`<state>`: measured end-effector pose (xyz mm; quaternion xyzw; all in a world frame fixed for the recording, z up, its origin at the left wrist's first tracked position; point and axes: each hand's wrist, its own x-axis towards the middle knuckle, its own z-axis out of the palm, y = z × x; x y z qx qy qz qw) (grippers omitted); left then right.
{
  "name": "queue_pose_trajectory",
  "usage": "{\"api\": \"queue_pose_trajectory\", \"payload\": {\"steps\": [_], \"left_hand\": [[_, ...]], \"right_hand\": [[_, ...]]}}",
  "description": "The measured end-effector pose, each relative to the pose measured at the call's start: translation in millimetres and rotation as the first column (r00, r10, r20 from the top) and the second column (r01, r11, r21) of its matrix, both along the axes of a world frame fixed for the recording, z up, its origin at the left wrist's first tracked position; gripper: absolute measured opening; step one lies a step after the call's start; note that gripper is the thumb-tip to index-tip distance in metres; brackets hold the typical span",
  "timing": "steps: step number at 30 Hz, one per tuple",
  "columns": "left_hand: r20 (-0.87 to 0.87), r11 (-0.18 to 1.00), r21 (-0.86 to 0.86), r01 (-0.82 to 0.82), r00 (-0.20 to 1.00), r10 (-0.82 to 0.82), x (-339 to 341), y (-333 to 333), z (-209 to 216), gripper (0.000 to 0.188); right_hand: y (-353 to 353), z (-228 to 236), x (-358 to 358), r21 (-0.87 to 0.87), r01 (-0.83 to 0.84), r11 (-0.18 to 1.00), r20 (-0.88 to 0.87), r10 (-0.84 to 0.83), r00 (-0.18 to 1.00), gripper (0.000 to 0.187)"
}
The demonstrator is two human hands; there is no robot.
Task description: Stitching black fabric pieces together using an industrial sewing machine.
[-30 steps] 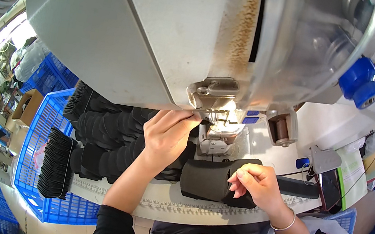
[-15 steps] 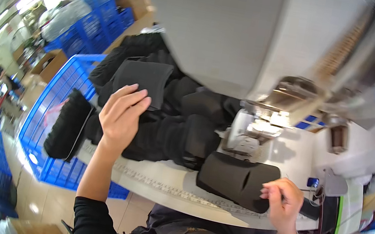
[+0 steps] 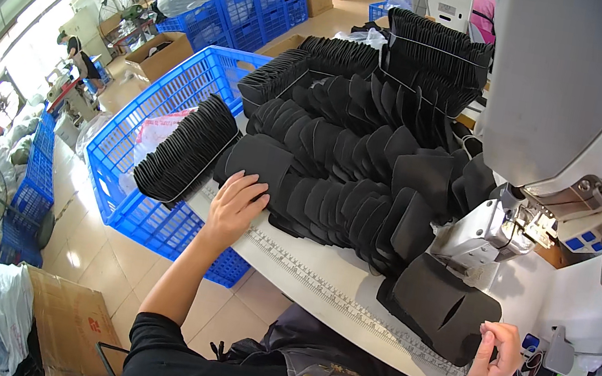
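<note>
My left hand [image 3: 235, 209] lies with fingers stretched out, its fingertips touching the lower edge of a black foam-like piece [image 3: 258, 158] at the left end of a row. My right hand [image 3: 493, 360] is curled, thumb against fingers, at the right edge of a black rounded piece with a slit [image 3: 430, 297]. What is in those fingers, if anything, is hidden. That piece lies on another black piece at the front of the white sewing table [image 3: 305, 256]. Just behind it stands the metal working end of a sewing machine [image 3: 477, 229]. Overlapping rows of black pieces [image 3: 348, 144] fill the table's middle.
A tape measure [image 3: 316, 290] runs along the table's front edge. Bundled black pieces [image 3: 188, 149] overhang a blue crate [image 3: 141, 217] at the left. The machine's head [image 3: 571, 98] rises at the right. Cartons, crates and a person [image 3: 83, 60] are farther off.
The view has tilted up and swung, so more of the room and the rows shows. My right fingers have drawn back to the slit piece's edge; my left hand stays by its piece.
</note>
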<state>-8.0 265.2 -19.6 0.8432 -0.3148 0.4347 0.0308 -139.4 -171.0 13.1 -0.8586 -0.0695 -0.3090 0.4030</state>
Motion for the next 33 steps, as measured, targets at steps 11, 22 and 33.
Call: {"api": "queue_pose_trajectory", "payload": {"steps": [11,22,33], "left_hand": [[-0.435,0.984,-0.153,0.088,0.889,-0.147,9.3,17.8,-21.3,0.025],[-0.326,0.79,-0.3,0.535,0.72,-0.612,0.6,-129.8,72.3,0.031],[-0.774,0.699,0.074,0.711,0.483,-0.409,1.7,-246.5,47.9,0.104]], "right_hand": [[-6.2,-2.7,4.7,-0.222,0.033,0.975,-0.358,-0.113,0.927,0.065],[-8.2,15.0,10.9,-0.454,0.108,0.885,-0.238,-0.237,0.942,0.068],[-7.3,15.5,9.0,-0.467,0.044,0.883,-0.173,-0.14,0.975,0.054]]}}
